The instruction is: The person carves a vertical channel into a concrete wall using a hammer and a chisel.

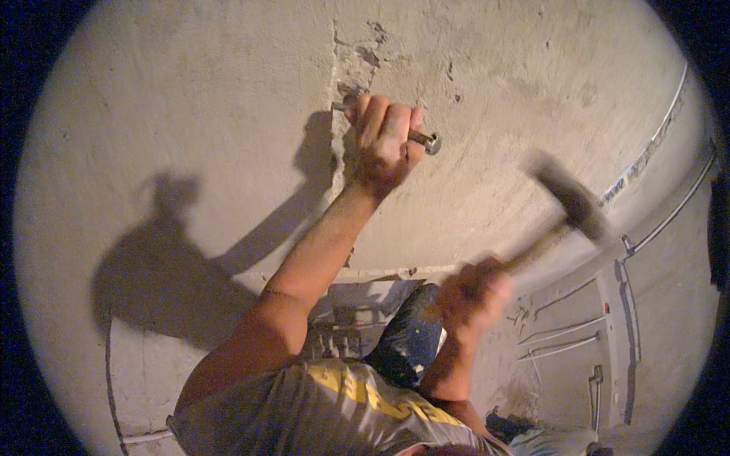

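Observation:
My left hand (384, 144) is wrapped round a metal chisel (423, 139) and holds it against the plastered wall (243, 83). The chisel's round struck end sticks out to the right of the fist, while its tip meets the rough edge of a chipped strip (356, 57) in the plaster. Lower and to the right, my right hand (475, 292) grips the handle of a hammer (566, 196). Motion smears the hammer head and this hand. The head is raised to the right of the chisel, apart from it.
A long narrow groove (646, 156) runs along the wall at the right. Beyond it, pale conduits (566, 334) are fixed to another wall surface. My bent knee in paint-spotted dark trousers (411, 330) is below my hands. The shadow of my arm and body falls on the left.

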A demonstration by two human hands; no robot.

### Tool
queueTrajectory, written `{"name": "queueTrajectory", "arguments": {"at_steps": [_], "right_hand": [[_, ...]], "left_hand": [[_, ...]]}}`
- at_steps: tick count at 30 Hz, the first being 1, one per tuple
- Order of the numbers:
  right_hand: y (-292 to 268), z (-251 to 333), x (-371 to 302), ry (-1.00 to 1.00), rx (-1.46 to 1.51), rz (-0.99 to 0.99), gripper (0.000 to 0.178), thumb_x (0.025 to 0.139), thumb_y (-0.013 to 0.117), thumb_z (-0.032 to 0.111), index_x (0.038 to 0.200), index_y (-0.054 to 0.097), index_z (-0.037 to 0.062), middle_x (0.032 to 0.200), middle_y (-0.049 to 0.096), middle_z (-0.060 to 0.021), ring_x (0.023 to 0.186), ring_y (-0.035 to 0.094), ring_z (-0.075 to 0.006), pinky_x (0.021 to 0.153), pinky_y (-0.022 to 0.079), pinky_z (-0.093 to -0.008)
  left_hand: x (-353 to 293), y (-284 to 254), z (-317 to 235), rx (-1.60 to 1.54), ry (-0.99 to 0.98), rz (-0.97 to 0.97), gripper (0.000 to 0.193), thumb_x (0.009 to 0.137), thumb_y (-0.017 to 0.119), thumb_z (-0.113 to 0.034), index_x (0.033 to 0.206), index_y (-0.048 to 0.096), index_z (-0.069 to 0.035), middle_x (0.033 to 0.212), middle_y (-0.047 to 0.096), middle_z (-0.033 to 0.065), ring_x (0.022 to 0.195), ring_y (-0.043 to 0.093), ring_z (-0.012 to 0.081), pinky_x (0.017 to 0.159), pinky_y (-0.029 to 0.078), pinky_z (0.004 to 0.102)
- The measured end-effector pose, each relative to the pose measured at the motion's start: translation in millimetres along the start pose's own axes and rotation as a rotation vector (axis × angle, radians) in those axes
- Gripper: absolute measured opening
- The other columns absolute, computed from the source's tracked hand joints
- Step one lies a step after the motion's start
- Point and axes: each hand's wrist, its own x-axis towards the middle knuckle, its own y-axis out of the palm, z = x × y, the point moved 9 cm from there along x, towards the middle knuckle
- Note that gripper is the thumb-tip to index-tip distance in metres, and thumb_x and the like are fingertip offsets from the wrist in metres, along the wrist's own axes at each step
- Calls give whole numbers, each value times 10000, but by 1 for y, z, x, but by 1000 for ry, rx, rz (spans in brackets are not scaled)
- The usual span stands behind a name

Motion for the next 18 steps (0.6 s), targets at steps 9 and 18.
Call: {"name": "queueTrajectory", "arguments": {"at_steps": [9,18], "right_hand": [[16,-19,-6,178,-43,101,467,990,483,449,666,423,119,531,426,9,421,380,-119,389,302,-275],[37,129,-11,-558,109,255,451,942,477,586,780,431,166,551,418,46,392,343,-80,347,345,-274]], "left_hand": [[1,4,0,31,-16,-37,158,782,681,-81,737,530,-65,762,459,109,746,459,325,712,364,458],[0,-4,6,-1,-36,-51,147,783,682,-78,743,542,-59,768,473,119,743,474,325,729,386,450]]}}
